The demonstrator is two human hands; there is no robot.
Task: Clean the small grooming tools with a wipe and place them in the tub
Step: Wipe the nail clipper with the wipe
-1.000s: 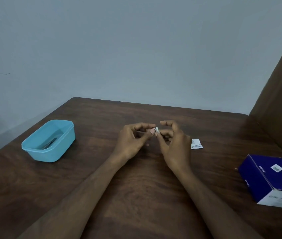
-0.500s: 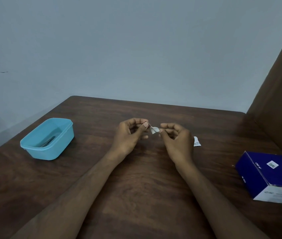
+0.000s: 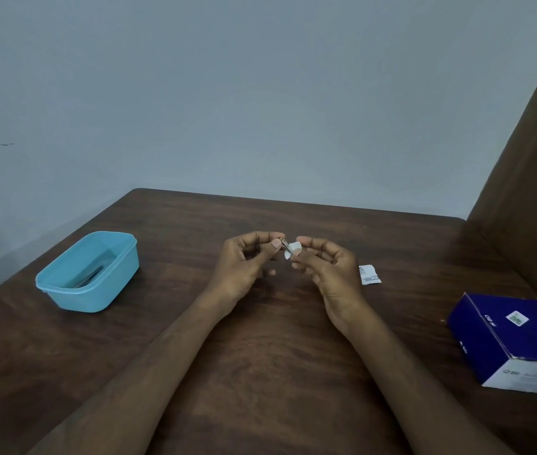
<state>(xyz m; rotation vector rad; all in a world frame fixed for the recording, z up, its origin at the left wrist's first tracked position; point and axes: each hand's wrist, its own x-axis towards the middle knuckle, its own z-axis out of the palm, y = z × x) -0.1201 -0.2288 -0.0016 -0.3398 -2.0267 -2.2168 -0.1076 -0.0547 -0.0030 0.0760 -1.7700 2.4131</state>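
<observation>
Metal grooming tool, one, small, pinched by thumb and fingers of our left hand above the wooden table. White wipe, one, pinched in our right hand, touching the tool's end. Blue tub, one, far left, holding at least one dark tool. Sachet, one. Blue box, one, right.

Light blue tub, white wipe, dark blue box
</observation>
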